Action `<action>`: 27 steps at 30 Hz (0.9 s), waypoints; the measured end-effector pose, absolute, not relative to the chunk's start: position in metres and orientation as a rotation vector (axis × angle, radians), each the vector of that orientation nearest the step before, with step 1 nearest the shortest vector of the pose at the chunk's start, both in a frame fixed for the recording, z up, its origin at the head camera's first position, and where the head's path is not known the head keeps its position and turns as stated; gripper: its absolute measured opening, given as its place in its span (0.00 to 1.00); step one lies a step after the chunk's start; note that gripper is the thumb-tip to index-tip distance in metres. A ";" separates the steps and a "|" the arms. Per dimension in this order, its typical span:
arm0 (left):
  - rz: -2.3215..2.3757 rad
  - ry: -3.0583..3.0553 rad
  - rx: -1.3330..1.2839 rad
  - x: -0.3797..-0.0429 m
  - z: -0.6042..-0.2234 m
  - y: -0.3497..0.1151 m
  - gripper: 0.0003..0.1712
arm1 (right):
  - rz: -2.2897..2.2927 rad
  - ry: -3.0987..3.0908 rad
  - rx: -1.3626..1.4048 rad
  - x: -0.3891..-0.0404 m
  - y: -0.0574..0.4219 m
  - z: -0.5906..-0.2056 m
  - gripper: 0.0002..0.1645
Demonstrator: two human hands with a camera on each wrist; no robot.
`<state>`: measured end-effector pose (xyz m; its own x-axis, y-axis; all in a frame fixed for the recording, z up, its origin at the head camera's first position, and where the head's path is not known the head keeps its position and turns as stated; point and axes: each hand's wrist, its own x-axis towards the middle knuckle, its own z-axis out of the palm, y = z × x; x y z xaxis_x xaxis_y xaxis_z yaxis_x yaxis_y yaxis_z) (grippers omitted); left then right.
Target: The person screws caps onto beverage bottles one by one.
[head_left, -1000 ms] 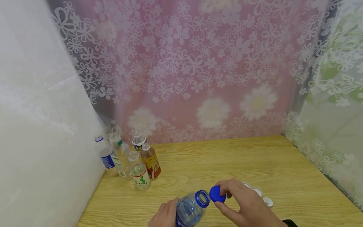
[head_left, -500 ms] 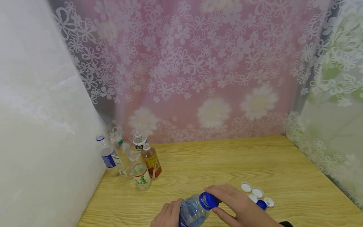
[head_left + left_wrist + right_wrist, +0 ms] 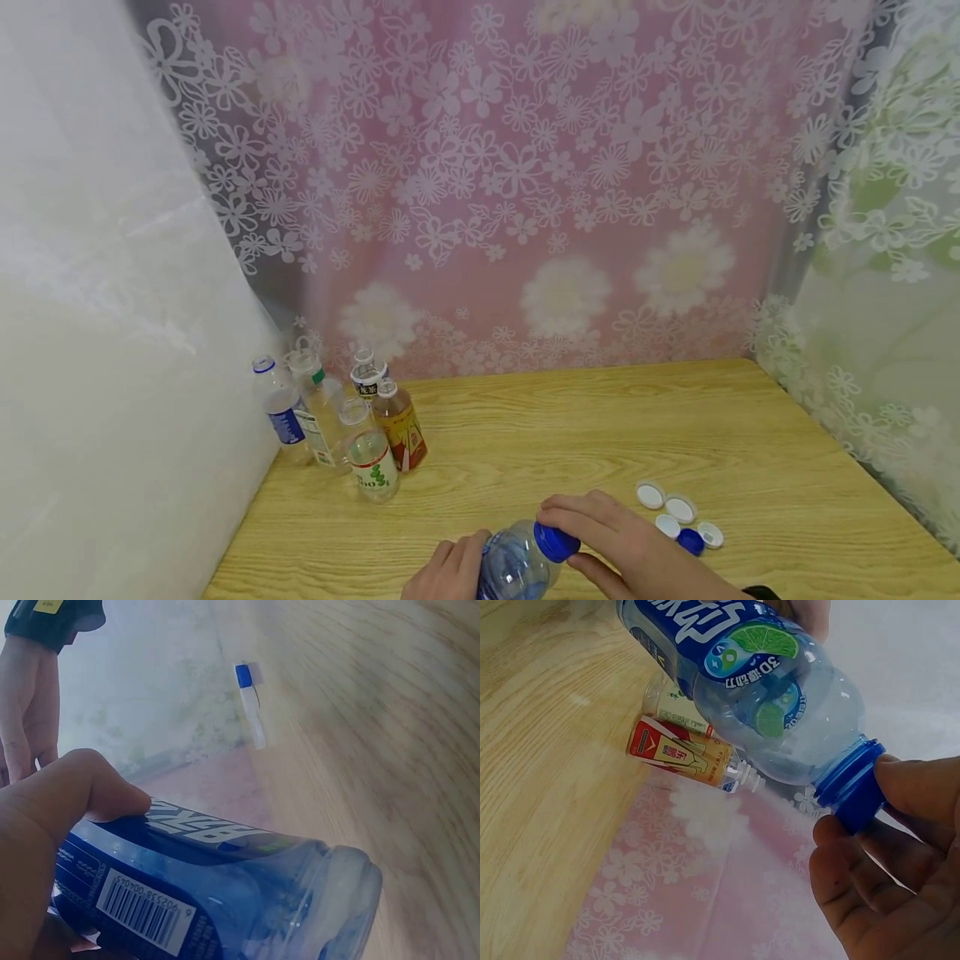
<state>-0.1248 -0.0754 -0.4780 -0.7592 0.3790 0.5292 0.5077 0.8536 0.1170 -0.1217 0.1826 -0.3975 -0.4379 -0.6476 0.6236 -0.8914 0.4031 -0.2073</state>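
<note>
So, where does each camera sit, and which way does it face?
Head: worn on the head, faces forward and down to the table; left grip and right grip show.
Left wrist: worn there, faces the side of the bottle; left grip near, right grip beyond.
Right wrist: worn there, faces the bottle and its blue cap; right grip near, left grip partly.
Both wrist views share the bottle.

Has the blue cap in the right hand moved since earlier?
Yes: against the standing red-and-yellow bottle, the blue cap has shifted left and down in the head view, onto the held bottle.
</note>
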 end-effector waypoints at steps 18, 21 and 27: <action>-0.496 -2.580 -0.720 -0.127 -0.478 -0.075 0.25 | 0.983 -2.365 1.448 -0.116 0.193 -0.396 0.37; -0.480 -2.552 -0.739 -0.127 -0.479 -0.075 0.22 | 1.014 -2.346 1.441 -0.114 0.195 -0.397 0.33; -0.445 -2.497 -0.802 -0.129 -0.481 -0.076 0.19 | 0.932 -2.304 1.317 -0.114 0.197 -0.398 0.34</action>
